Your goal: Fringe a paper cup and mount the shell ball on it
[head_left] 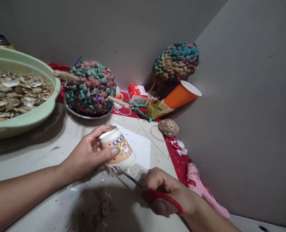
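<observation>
My left hand [92, 149] grips a paper cup [120, 151] printed with a cartoon rabbit, thumb on the near side and fingers behind. The cup is tilted, and a fringe of narrow cut strips [111, 168] hangs along its lower edge. In my right hand [166, 185] is a pair of red-handled scissors [162, 198], with my fingers through the handles. The blade tips reach the cup's lower edge beside the fringe. Behind the cup lies a white sheet of paper [141, 148] on the table.
A green colander [43, 106] of shells stands left. A colourful shell-covered ball [90, 87] rests in a metal dish [85, 115]. Pliers [143, 114], a twine ball [168, 127], an orange cup [179, 96], a second shell-covered form [176, 62] and a pink glue gun [201, 190] lie along the wall side.
</observation>
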